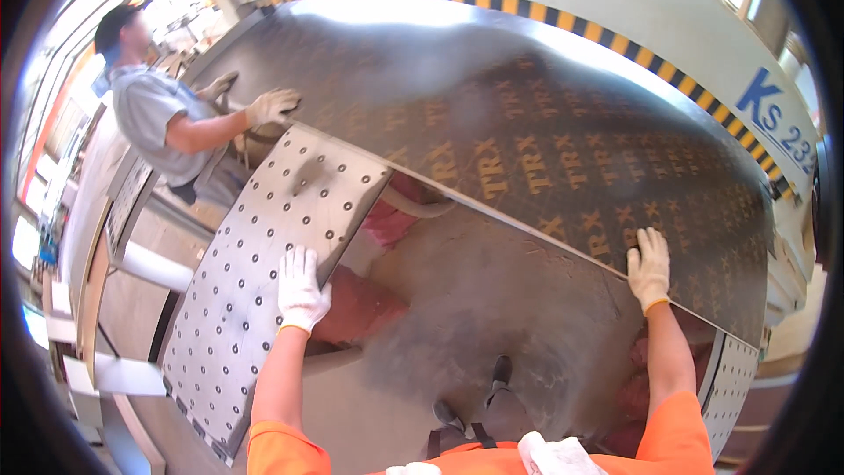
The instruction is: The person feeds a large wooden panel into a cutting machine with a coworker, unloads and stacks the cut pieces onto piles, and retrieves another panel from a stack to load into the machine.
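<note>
A large dark brown panel point(492, 114) with rows of yellow print spreads across the machine's bed, its pale near edge running slantwise from far left to near right. My right hand point(649, 266), in a white glove with an orange cuff, lies flat on the panel close to that edge, fingers stretched out. My left hand point(301, 288), gloved the same way, rests with fingers extended on the right edge of a light table point(237, 299) dotted with round dark-ringed holes. Neither hand grips anything.
A co-worker point(176, 114) in a grey shirt stands at the far left, gloved hands by the panel's edge. Behind the panel runs a machine beam point(607, 0) with a yellow-black striped edge. Another dotted table point(734, 378) stands at right. Red material point(356, 303) lies below the left table.
</note>
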Motion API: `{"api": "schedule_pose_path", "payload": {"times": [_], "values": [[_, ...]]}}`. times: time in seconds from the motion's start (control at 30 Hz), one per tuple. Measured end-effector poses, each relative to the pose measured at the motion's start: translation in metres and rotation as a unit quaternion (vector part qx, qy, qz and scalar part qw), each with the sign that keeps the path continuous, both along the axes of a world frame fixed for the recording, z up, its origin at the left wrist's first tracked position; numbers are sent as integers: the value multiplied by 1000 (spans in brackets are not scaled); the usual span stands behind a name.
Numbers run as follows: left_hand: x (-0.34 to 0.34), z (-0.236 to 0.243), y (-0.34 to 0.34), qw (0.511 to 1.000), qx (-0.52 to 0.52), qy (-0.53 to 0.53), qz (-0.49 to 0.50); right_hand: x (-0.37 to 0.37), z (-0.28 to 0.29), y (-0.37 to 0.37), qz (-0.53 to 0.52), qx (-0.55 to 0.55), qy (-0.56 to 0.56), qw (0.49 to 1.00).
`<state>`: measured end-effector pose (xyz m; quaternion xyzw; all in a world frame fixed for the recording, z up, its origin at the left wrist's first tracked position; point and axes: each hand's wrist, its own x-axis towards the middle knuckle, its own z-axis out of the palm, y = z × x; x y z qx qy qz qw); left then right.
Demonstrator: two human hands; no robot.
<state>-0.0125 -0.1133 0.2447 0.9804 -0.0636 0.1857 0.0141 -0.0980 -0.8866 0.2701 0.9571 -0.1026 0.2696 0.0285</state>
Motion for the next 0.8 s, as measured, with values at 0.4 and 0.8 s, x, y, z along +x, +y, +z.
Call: {"api": "schedule_pose_path", "payload": {"times": [0.4,0.8], "values": [[53,-64,-21,985,-12,-169,12,288,-18,149,203,-30,-85,975],[76,-106,-18,972,-31,-231,29,424,7,107,181,-29,-147,972]]}}
